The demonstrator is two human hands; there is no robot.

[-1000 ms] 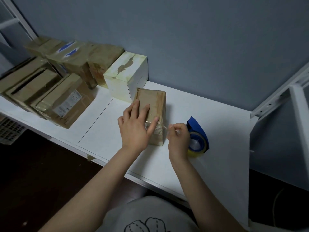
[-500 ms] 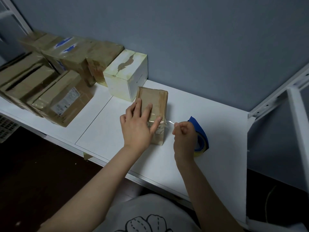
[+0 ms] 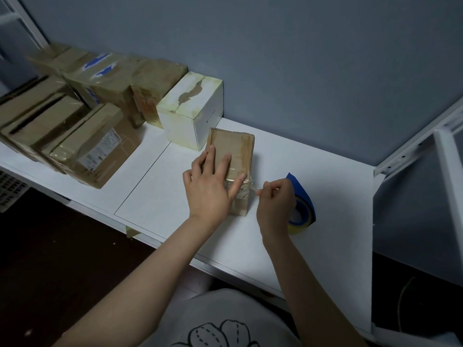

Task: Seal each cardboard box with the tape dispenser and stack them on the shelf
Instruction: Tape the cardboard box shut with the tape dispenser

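A small brown cardboard box (image 3: 235, 149) stands on the white shelf top (image 3: 160, 196). My left hand (image 3: 210, 186) lies flat on its top with straight fingers, pressing clear tape down. My right hand (image 3: 274, 199) is just right of the box and pinches the free end of a clear tape strip (image 3: 251, 187) that runs from the box's right edge. The blue tape dispenser (image 3: 304, 205) with a yellowish roll rests on the shelf behind my right hand, partly hidden by it.
A white box (image 3: 193, 116) stands behind the brown one. Several taped brown boxes (image 3: 95, 144) fill the shelf's left part along the grey wall. A white metal frame (image 3: 446, 151) rises at the right. The shelf's front edge runs below my wrists.
My right hand has drawn the tape end a little to the right, away from the box. My left hand has stayed flat on the box top.
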